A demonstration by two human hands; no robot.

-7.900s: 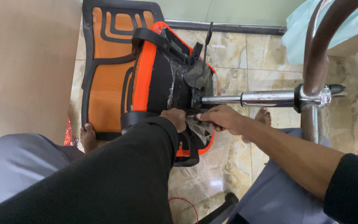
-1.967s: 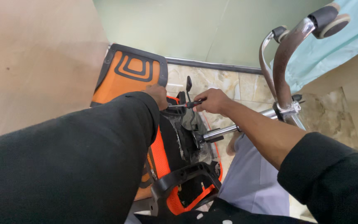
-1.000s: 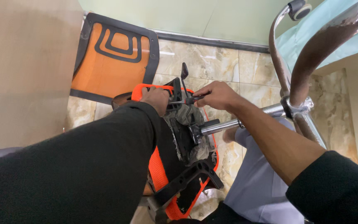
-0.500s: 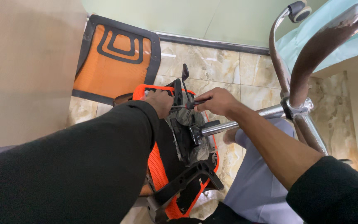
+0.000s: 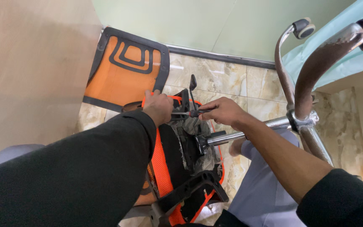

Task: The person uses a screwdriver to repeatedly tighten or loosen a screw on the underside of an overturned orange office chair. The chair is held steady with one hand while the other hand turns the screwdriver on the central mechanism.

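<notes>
In the head view we look down on an overturned orange-and-black mesh office chair seat lying on the beige marbled tile floor. Our left hand presses on the upper edge of the seat frame, fingers curled together over it, and our right hand has its fingers closed round the dark handle of a slim screwdriver, whose shaft lies level and points left into the black metal mechanism plate under the seat. Compared with half a second ago, both hands sit in nearly the same place and the tool has barely shifted, so we judge that we are still working the same fastener rather than moving on. Two seconds back our hands were higher against the frame; now the grip looks settled. The chrome gas-lift column runs right from the plate to the curved chrome chair base, which stands up beside our grey-trousered knee. A separate orange mesh backrest leans near the wall, well apart from the seat.
</notes>
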